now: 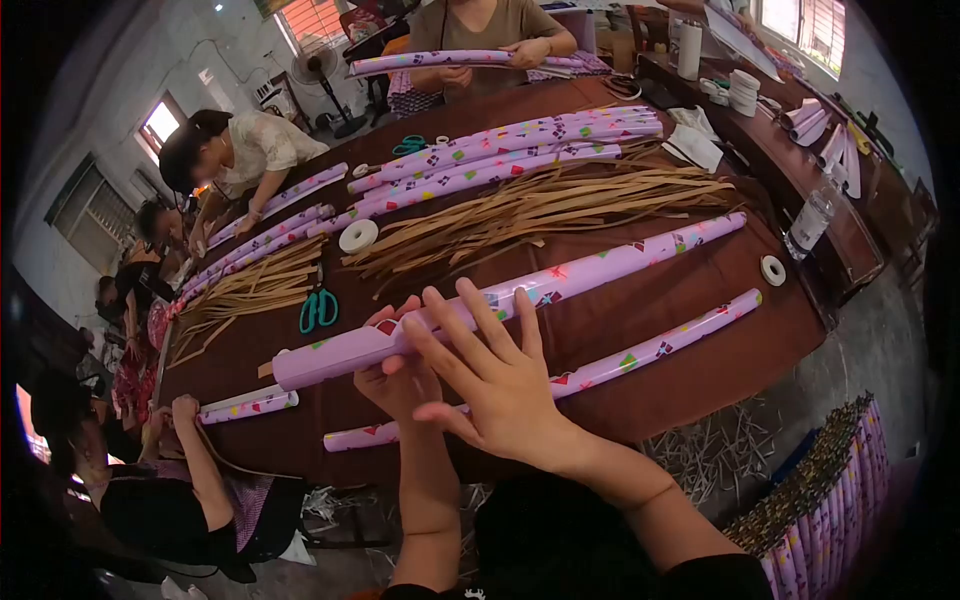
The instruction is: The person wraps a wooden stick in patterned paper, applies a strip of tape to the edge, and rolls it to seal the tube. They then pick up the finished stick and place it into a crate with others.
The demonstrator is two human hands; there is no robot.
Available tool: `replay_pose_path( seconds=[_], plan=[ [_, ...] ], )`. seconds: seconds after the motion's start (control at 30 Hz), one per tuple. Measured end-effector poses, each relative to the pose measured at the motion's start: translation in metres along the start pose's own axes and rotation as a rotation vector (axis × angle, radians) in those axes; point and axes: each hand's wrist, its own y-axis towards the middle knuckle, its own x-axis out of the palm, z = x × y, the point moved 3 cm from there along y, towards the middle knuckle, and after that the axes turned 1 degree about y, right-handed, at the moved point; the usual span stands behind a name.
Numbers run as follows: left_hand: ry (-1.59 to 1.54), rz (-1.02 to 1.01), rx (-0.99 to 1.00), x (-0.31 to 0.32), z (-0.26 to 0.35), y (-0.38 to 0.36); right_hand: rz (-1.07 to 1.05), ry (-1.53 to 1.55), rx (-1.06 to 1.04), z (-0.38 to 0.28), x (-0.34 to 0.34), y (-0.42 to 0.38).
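Observation:
A lilac paper roll (620, 262) printed with small colourful shapes lies slantwise in front of me, its near end to the left. My left hand (392, 375) is curled around this roll close to that end, partly hidden by it. Across the roll's middle my right hand (500, 385) lies with fingers stretched and spread, fingertips over the paper. A short brown strip (265, 370) pokes out of the roll's left end. Nearer to me, a second lilac roll (650, 355) rests on the brown tablecloth (690, 385), partly covered by my forearms.
Beyond are bundles of brown strips (540, 215), a stack of lilac rolls (500, 150), teal scissors (318, 310) and tape rolls (358, 236). A bottle (810, 222) stands at the right edge. Finished-looking rolls (820, 510) stand lower right. Several other people work around the table.

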Motion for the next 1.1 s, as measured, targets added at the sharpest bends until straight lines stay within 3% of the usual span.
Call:
replay_pose_path(
  seconds=[0.03,0.1,0.2,0.33,0.57,0.73,0.9,0.97,1.03,1.1],
  plan=[
    [0.092,0.033,0.038,0.0,0.001,0.001,0.048,0.099,0.062,0.003,0.003,0.002],
    [0.184,-0.084,0.11,0.006,0.006,-0.001,0.196,0.351,0.199,0.006,0.0,0.004],
    [0.234,-0.081,0.168,0.006,0.004,-0.006,0.353,0.245,0.363,0.006,-0.003,0.014],
    [0.219,-0.123,0.134,0.01,0.009,-0.006,0.264,0.164,0.354,0.009,0.003,0.013],
    [0.232,-0.125,0.112,0.021,0.008,-0.007,0.282,0.316,0.36,0.017,0.0,0.008],
    [0.262,-0.143,0.085,0.017,0.007,-0.004,0.47,0.426,0.32,0.027,0.003,0.0],
    [0.221,-0.16,0.119,-0.005,0.014,0.01,0.788,0.197,0.318,0.048,-0.008,-0.045],
    [0.173,-0.175,0.126,-0.009,0.014,0.01,0.908,0.263,0.364,0.05,-0.007,-0.057],
    [0.131,-0.21,0.111,-0.012,0.017,0.009,0.941,0.843,0.742,0.061,0.0,-0.077],
    [0.045,-0.282,0.118,-0.009,0.021,0.011,0.854,0.92,0.778,0.07,0.008,-0.087]
  ],
)
